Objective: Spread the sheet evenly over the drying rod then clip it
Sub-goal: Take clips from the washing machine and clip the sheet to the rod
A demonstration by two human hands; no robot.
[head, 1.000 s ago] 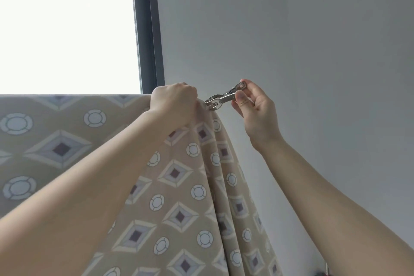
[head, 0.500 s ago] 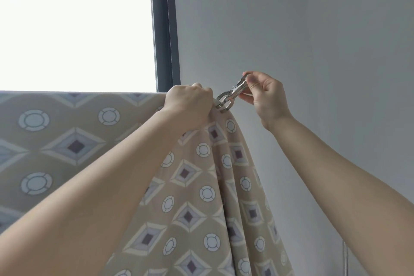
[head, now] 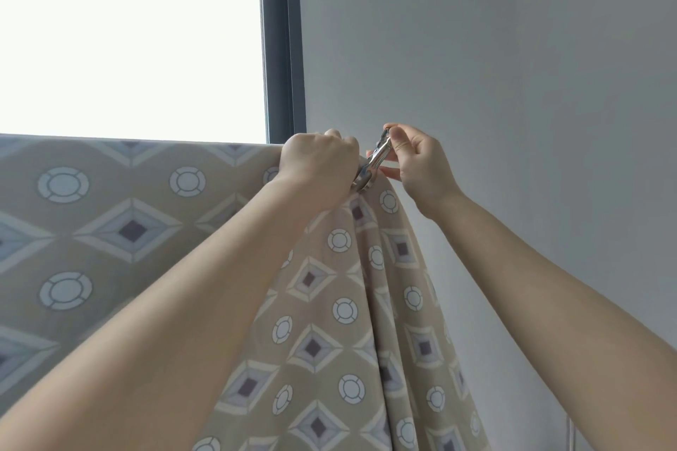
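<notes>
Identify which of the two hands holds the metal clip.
The right hand: it pinches the metal clip between thumb and fingers, while the left hand instead grips the bunched top of the patterned sheet.

Beige sheet (head: pixel 110 231) printed with grey-blue diamonds with dark purple centres and white-ringed pale blue circles. Clip (head: pixel 373 165) shiny silver metal. Wall (head: pixel 513 84) plain grey, window frame (head: pixel 282 40) dark grey.

The left hand (head: pixel 318 161) grips the gathered top edge of the patterned sheet (head: pixel 329 304), and just beside that grip the right hand (head: pixel 417 161) pinches a metal clip (head: pixel 373 165) against the fabric.
</notes>
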